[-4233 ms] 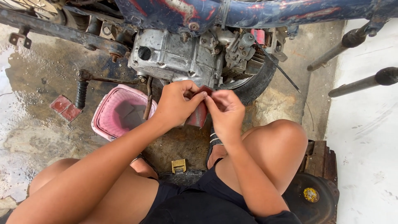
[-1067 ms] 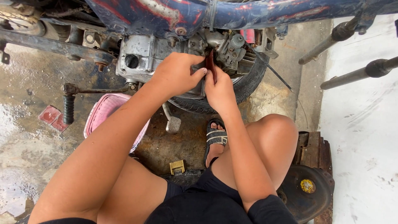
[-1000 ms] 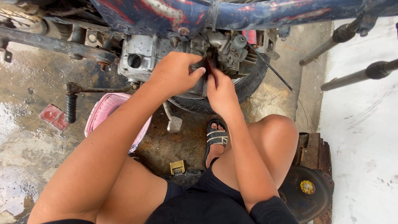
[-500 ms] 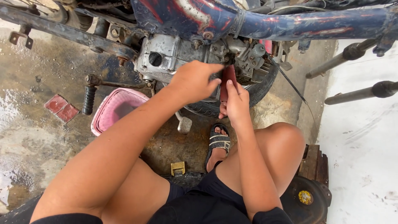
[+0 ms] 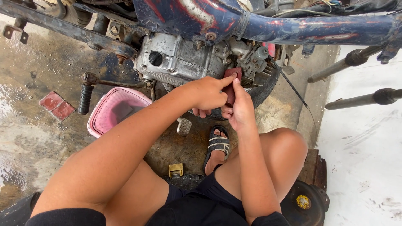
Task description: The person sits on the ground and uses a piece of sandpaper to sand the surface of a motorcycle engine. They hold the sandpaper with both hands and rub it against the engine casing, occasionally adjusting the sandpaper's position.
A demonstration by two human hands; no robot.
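Right now both hands meet at one small dark red piece (image 5: pixel 231 86) held against the side of the grey engine (image 5: pixel 180 60), just under the blue frame tube (image 5: pixel 293 29). The left hand (image 5: pixel 207 94) has its forefinger stretched out onto the top of the piece, its other fingers curled under. The right hand (image 5: pixel 239 109) comes up from below with thumb and fingers closed on the lower part of the same piece, so the piece is pinched between the two hands and pressed toward the metal fittings (image 5: pixel 255 58) at the engine's right end.

As a judgement, the work is in mid-course: the red piece sits at the engine but does not look seated or let go, and both hands are committed to it. A pink basket (image 5: pixel 115 111) stands on the wet concrete floor (image 5: pixel 37 138) just left of the forearm, with the kick lever (image 5: pixel 86 96) above it and a small brass-coloured part (image 5: pixel 176 169) near the sandalled foot (image 5: pixel 217 144).

Much is hard to read. The fingers cover most of the red piece, so its shape and what it meets are not clear. Whether it is cloth, rubber or a gasket I cannot tell. The engine's far side is out of sight, and the frame is cut off by the picture's top edge.
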